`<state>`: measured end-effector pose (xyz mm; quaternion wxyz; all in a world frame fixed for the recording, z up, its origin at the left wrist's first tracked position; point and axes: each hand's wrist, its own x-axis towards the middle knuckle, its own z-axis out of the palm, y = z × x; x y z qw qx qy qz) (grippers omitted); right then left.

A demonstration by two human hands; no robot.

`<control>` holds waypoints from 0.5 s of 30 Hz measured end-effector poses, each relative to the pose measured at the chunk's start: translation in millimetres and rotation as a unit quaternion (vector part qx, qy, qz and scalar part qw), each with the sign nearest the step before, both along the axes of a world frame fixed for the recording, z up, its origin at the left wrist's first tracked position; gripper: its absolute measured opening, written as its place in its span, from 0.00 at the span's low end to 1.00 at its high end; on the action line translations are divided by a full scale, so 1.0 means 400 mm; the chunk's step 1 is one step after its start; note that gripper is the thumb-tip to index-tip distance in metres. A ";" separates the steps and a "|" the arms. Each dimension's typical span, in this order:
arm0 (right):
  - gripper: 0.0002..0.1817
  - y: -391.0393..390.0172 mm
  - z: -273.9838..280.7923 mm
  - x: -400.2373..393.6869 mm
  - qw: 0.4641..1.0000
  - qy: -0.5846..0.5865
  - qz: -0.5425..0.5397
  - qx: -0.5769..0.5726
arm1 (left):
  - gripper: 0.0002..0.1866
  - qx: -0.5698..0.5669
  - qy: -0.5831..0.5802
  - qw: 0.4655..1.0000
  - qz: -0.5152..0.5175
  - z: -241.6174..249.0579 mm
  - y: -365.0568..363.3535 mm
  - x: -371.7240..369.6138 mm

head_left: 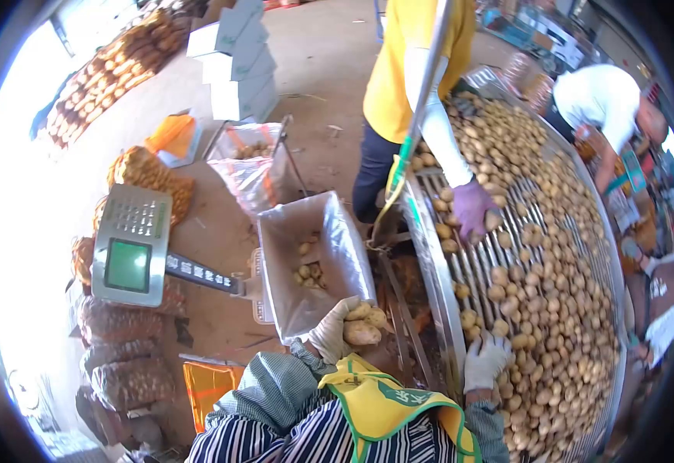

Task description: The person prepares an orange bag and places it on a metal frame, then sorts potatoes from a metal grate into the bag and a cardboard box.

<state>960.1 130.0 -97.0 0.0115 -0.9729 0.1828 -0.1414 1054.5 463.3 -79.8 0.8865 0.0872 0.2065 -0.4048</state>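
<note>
My left hand (331,330), in a pale work glove, holds a few potatoes (362,333) against its palm, just above the near rim of a box lined with clear plastic (356,258). Several potatoes (308,275) lie at the bottom of that box. My right hand (486,361), gloved as well, rests with fingers stretched out on potatoes at the near left side of a slatted metal sorting table (446,309). Potatoes (553,332) cover much of this table. What lies under my right palm is hidden.
Across the table a person in yellow reaches in with a purple-gloved hand (473,208); another person in white (599,96) bends at the far right. A weighing scale display (130,245), sacks (125,339), a lined crate (248,174) and stacked white boxes (237,65) stand left.
</note>
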 end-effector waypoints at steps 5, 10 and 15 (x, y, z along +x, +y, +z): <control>0.11 0.021 0.024 0.002 0.999 -0.029 -0.006 0.029 | 0.23 0.193 0.017 0.970 0.147 0.004 0.124 0.141; 0.11 0.021 0.013 -0.001 0.999 -0.030 -0.015 0.021 | 0.18 0.220 -0.097 0.931 0.274 -0.036 0.343 0.463; 0.10 0.040 0.036 0.013 1.000 -0.012 -0.021 -0.005 | 0.31 0.292 -0.135 0.852 0.412 0.055 0.515 0.810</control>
